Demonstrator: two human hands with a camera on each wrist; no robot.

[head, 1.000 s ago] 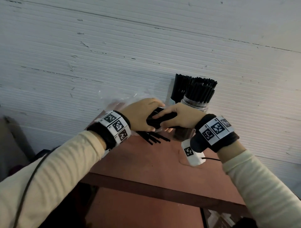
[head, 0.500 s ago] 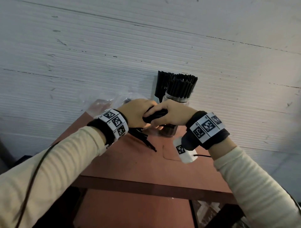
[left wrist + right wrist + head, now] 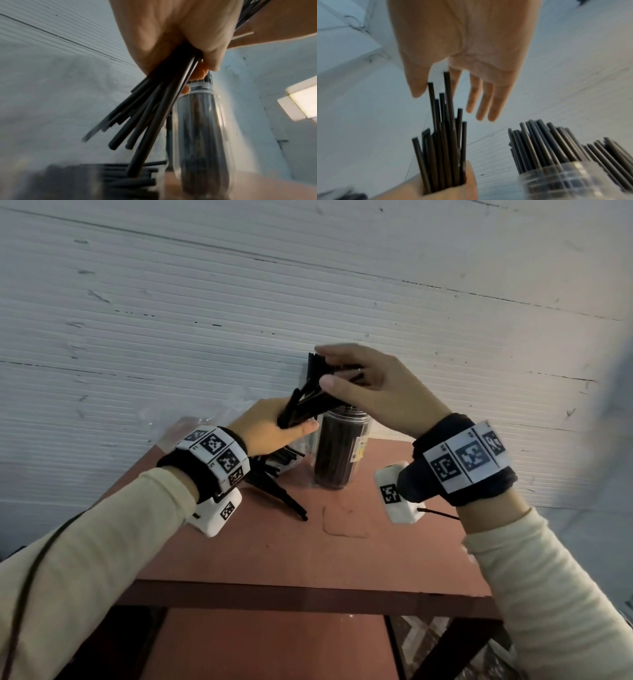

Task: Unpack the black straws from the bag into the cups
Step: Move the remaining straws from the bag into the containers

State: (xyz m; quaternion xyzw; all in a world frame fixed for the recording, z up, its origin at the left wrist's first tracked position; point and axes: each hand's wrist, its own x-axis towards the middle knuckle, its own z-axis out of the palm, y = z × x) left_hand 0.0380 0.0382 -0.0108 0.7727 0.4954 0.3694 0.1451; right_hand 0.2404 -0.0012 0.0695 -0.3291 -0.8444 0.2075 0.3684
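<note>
My left hand (image 3: 291,424) grips a bundle of black straws (image 3: 310,397), tilted, just left of the mouth of a clear cup (image 3: 337,455) full of straws. In the left wrist view the bundle (image 3: 150,111) fans out below my fist (image 3: 188,54) beside the cup (image 3: 199,128). My right hand (image 3: 325,368) hovers over the bundle's upper ends. In the right wrist view its fingers (image 3: 481,102) are straight, thumb and fingers touching the straw tips (image 3: 445,108). Two filled cups (image 3: 565,169) stand to the right. The clear bag (image 3: 191,428) lies behind my left wrist.
Loose black straws (image 3: 281,496) lie on the red-brown table (image 3: 308,556), more of them flat inside the bag (image 3: 130,175). A white ribbed wall (image 3: 308,285) stands right behind the cups. The table's front edge (image 3: 308,601) is near me.
Both hands have risen from table height to the cup's mouth with the bundle. My right hand has let go of the bundle's middle and now touches its upper ends with straight fingers.
</note>
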